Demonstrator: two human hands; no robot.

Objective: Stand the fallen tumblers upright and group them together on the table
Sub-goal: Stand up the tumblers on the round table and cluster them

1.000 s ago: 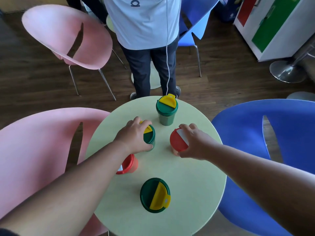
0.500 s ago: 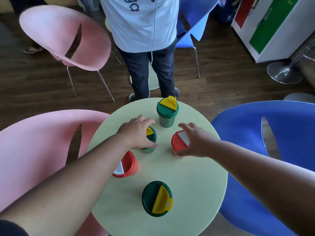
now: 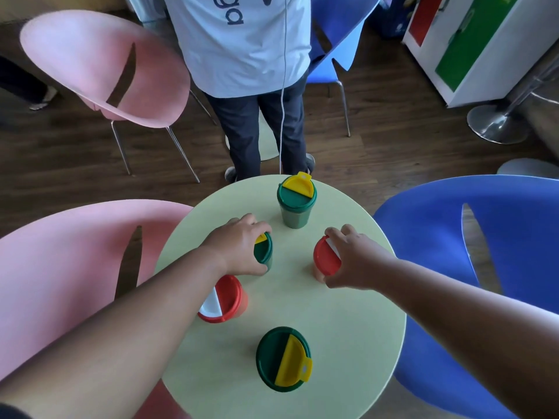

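Note:
Several lidded tumblers stand on the round pale-green table [image 3: 348,328]. My left hand [image 3: 239,246] grips the lid of a green tumbler [image 3: 263,251] with a yellow flap, left of centre. My right hand [image 3: 354,261] grips a red tumbler [image 3: 325,260] with a white flap, right of centre. A taller green tumbler [image 3: 296,204] stands upright at the far edge. Another red tumbler [image 3: 225,299] stands by my left forearm, partly hidden by it. A green tumbler with a yellow flap [image 3: 282,358] stands near the front.
A person in a white shirt and dark trousers [image 3: 254,86] stands just beyond the table. Pink chairs [image 3: 75,267] sit to the left and far left [image 3: 106,68]. A blue chair [image 3: 499,237] is on the right. A white cabinet [image 3: 484,49] fills the far right.
Both hands stay on the same two tumblers. The gap between the green tumbler in my left hand and the red one in my right has widened.

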